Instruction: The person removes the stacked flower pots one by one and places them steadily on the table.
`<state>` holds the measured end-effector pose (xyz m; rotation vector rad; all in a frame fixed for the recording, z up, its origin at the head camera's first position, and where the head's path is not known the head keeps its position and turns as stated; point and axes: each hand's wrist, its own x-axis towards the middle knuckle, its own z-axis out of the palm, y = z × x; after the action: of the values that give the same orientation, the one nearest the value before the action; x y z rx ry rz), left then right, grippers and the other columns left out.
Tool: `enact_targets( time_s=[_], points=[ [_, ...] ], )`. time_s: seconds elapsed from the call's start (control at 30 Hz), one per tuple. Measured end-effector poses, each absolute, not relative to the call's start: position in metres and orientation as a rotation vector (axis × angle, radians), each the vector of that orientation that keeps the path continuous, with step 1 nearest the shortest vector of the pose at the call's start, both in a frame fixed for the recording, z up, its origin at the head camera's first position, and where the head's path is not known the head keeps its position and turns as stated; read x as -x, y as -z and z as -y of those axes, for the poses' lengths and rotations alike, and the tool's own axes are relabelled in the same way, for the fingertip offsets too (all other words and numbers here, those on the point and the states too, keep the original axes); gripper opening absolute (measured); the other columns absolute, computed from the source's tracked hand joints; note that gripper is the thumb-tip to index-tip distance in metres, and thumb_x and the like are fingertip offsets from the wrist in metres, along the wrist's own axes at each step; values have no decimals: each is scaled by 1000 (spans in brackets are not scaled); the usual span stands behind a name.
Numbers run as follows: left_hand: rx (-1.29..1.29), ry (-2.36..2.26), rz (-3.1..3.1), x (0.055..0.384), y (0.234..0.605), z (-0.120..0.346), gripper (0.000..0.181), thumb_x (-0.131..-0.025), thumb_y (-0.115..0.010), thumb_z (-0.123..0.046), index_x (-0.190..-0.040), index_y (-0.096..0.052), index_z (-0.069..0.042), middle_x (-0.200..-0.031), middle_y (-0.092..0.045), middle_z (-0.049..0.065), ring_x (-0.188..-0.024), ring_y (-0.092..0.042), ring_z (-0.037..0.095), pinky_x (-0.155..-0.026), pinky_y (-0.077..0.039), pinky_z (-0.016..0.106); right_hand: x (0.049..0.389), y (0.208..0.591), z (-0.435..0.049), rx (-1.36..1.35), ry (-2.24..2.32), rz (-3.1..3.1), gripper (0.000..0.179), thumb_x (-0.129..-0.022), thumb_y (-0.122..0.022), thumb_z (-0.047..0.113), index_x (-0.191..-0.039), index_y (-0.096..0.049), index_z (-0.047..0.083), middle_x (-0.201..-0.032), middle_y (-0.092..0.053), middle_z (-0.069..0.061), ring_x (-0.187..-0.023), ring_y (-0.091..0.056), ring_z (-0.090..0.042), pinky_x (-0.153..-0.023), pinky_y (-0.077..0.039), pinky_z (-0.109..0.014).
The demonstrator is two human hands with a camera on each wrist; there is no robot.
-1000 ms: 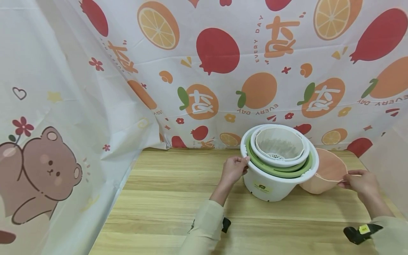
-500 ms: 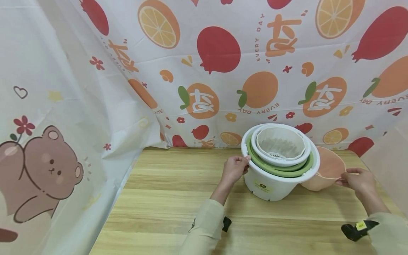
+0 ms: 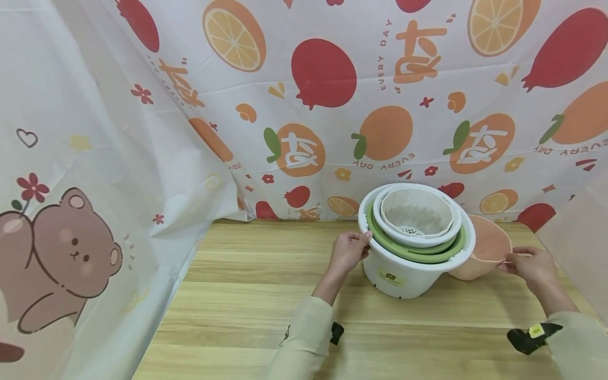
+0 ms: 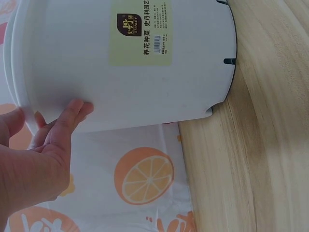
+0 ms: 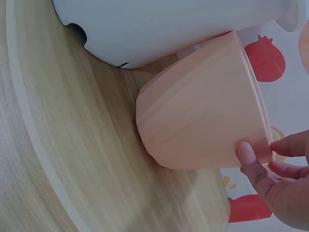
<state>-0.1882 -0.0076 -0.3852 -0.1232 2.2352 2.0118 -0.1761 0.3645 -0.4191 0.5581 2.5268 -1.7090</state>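
Observation:
A large white flowerpot (image 3: pixel 404 274) with a yellow label (image 4: pixel 140 34) stands near the back of the table. Nested in it are a green pot (image 3: pixel 429 258) and smaller white pots, the innermost with a greyish-white inside (image 3: pixel 418 211). My left hand (image 3: pixel 348 252) pinches the big pot's rim at its left side, thumb on top and fingers beneath. To the right, a peach flowerpot (image 5: pixel 198 106) stands upright, partly hidden behind the white pot in the head view. The right hand (image 3: pixel 533 266) pinches the peach pot's rim on its right side, thumb outside.
The wooden table (image 3: pixel 247 295) spreads left and in front of the pots. A fruit-print cloth (image 3: pixel 323 142) hangs right behind them. Another cloth with a bear print (image 3: pixel 76 264) hangs at the left. Black straps (image 3: pixel 529 338) sit at the wrists.
The right hand has moved the peach pot slightly back and left, closer behind the white pot. My left hand keeps its grip on the white pot's rim, and the nested pots stay put.

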Motion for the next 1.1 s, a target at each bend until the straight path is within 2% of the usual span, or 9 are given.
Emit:
enact_targets(
  time_s=[0.37, 0.77, 0.87, 1.0, 1.1],
  points=[
    [138, -2019, -2226, 190, 386, 8, 29, -88, -61, -25, -90, -62, 4, -80, -63, 9, -74, -64, 17, -67, -55, 27, 183, 419, -363, -494, 1700, -2491, 55, -95, -42, 9, -128, -14, -26, -73, -60, 0, -63, -64, -7, -64, -55, -24],
    [139, -2008, -2237, 189, 387, 7, 30, -88, -61, -26, -90, -62, 4, -79, -63, 9, -72, -64, 17, -67, -55, 28, 190, 420, -360, -305, 1749, -2441, 58, -94, -42, 4, -127, -8, -28, -78, -61, 3, -71, -63, -4, -69, -54, -23],
    [137, -2011, -2236, 189, 387, 7, 31, -88, -61, -27, -90, -63, 4, -79, -64, 9, -72, -64, 17, -67, -55, 27, 201, 440, -376, -255, 1788, -2435, 58, -94, -46, 6, -127, -13, -28, -81, -62, 3, -74, -64, -5, -72, -54, -26],
    [139, -2011, -2239, 189, 387, 7, 31, -88, -62, -27, -90, -63, 4, -79, -63, 8, -72, -64, 16, -66, -55, 27, 221, 479, -404, -313, 1997, -2356, 33, -89, -58, 7, -115, -49, -12, -79, -66, -4, -75, -66, -13, -72, -54, -33],
    [142, -2007, -2243, 190, 387, 7, 31, -88, -62, -27, -90, -63, 4, -78, -63, 8, -71, -64, 16, -66, -55, 27, 222, 480, -405, -271, 2007, -2361, 31, -89, -58, 6, -112, -50, -12, -79, -66, -4, -76, -66, -14, -73, -53, -35]
  ],
)
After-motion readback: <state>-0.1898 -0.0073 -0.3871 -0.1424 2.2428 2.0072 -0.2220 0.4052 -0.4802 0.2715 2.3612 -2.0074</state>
